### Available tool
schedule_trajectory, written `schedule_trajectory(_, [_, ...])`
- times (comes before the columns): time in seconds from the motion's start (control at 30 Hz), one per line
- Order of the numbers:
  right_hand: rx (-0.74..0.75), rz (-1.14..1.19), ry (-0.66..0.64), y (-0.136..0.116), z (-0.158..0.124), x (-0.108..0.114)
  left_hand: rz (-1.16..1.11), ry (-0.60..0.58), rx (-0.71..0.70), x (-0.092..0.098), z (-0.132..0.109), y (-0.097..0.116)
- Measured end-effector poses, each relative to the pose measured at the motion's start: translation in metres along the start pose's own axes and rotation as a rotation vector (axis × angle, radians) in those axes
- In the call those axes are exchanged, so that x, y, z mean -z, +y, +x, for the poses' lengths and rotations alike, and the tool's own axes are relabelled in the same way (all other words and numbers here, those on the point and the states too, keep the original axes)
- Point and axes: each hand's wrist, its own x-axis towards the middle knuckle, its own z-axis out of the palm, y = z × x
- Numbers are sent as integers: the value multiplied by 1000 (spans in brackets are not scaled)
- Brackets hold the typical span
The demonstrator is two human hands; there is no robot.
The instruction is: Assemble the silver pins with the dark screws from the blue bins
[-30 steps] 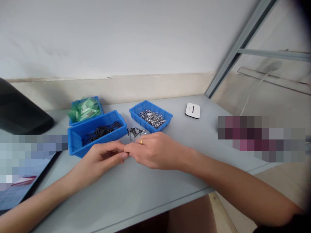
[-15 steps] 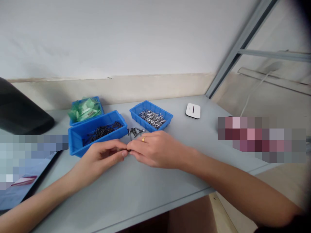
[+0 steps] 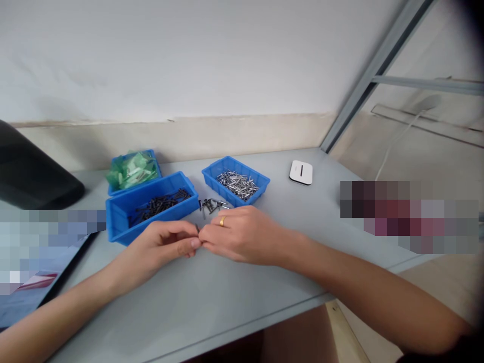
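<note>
Head view. My left hand (image 3: 162, 247) and right hand (image 3: 242, 234) meet at the fingertips above the grey table (image 3: 212, 297), both closed in a pinch on a small dark piece (image 3: 197, 228). Only a sliver of it shows; its type cannot be determined.

The step in hand, in my judgement, is fine two-handed work on that one piece. The next move calls for a steady left pinch while the right fingers adjust, since so small a part could slip.

Containers: the deep blue bin (image 3: 116, 233), just beyond my left hand, holds dark screw-like parts (image 3: 161, 205), part-filled. The shallow blue tray (image 3: 216, 187), beyond my right, holds silver pins (image 3: 237, 184). The rear blue bin (image 3: 154, 164) holds green plastic packets (image 3: 134, 170), contents unclear. A loose pile (image 3: 210, 205) of mixed dark and silver parts lies between deep bin and tray.
</note>
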Motion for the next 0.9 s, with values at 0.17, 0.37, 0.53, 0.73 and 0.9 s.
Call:
schedule_trajectory(0.17, [-41,75,-15,0,0,3,78,-35,-19,0,-3,0])
schedule_trajectory(0.37, [-34,52,-131,2,-1,1,81,-67,-40,-1,-2,-4])
schedule_trajectory(0.53, [-43,14,-88,4,-2,0,87,-52,6,1,-2,-2])
schedule_trajectory(0.73, [-53,-39,-122,5,-3,2,76,-22,5,1,-3,-2])
schedule_trajectory(0.9, [-59,-54,-137,5,-3,1,115,1,-13,1,-3,-3])
